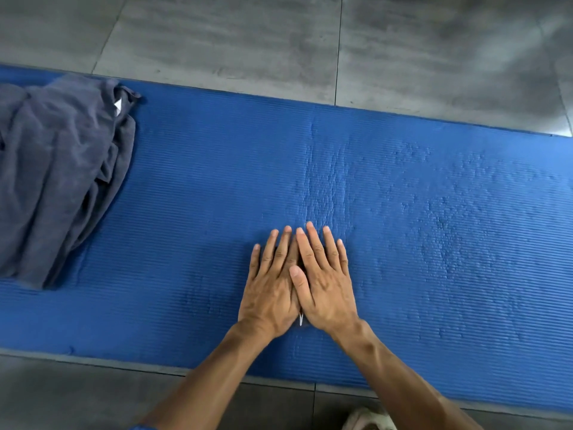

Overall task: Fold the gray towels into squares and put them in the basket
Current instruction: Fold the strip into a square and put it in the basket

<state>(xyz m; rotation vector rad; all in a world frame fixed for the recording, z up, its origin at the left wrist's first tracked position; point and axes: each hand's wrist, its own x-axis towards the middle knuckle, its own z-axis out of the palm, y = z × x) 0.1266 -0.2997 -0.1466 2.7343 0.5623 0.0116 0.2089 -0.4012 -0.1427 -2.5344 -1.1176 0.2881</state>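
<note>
Both hands lie flat on the blue foam mat (403, 187), palms down and fingers straight. The right hand (325, 283) partly overlaps the left hand (273, 290), its thumb lying across the back of the left. Neither has a grip on anything; both are released and merely rest on the mat, though a small white sliver shows between the wrists and cannot be identified.

The gray towels (59, 169) sit in a crumpled heap at the left end of the mat, well apart from the hands, with a small white tag (117, 105) showing near the top edge. No towel is spread out, and no basket is in view. The mat lies on a gray tiled floor (310, 41).

This looks like the pause ahead of a fold: nothing is laid out yet. The next move probably calls for reaching left to the heap, pinching one towel free of the others, and spreading it flat on the open stretch of mat so its edges can be matched.
</note>
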